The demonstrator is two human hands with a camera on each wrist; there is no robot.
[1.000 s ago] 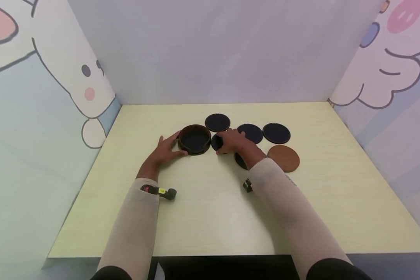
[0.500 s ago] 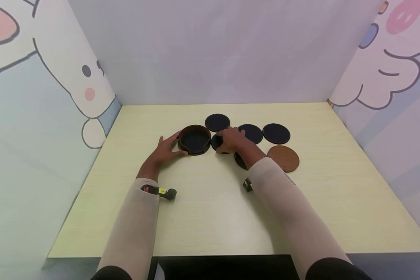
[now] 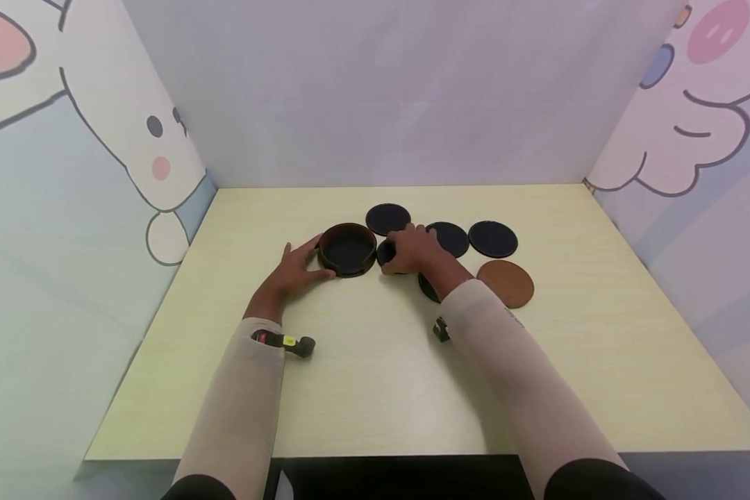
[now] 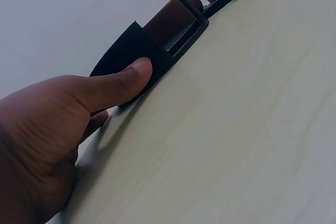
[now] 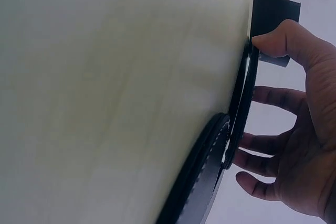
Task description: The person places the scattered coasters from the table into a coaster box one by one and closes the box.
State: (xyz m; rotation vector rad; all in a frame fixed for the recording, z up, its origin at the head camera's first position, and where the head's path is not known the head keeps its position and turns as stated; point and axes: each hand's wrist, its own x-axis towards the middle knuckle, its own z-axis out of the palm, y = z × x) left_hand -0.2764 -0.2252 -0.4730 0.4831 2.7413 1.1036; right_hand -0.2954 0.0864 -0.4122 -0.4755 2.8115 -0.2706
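My left hand (image 3: 294, 272) holds a round dark coaster holder (image 3: 331, 265), brown inside, from its left side. In the left wrist view, the thumb lies along the outer wall of the holder (image 4: 126, 56), below its cut-out. Just right of the holder, my right hand (image 3: 415, 250) grips a round black coaster (image 3: 385, 253), partly covered by the fingers. The right wrist view shows the thumb and fingertips at the edge of this coaster (image 5: 242, 108). It is slightly tilted, with a thin gap under it, and another stitched-edge coaster (image 5: 202, 177) lies close by.
Black coasters lie behind the holder (image 3: 388, 219), beyond my right wrist (image 3: 448, 239) and farther right (image 3: 494, 238). One more black coaster (image 3: 430, 288) is partly under my right forearm. A brown disc (image 3: 506, 283) lies to its right. Walls border the pale table (image 3: 362, 389).
My right hand has shifted very slightly left and back at the black coaster. The left hand and the holder have stayed in place.
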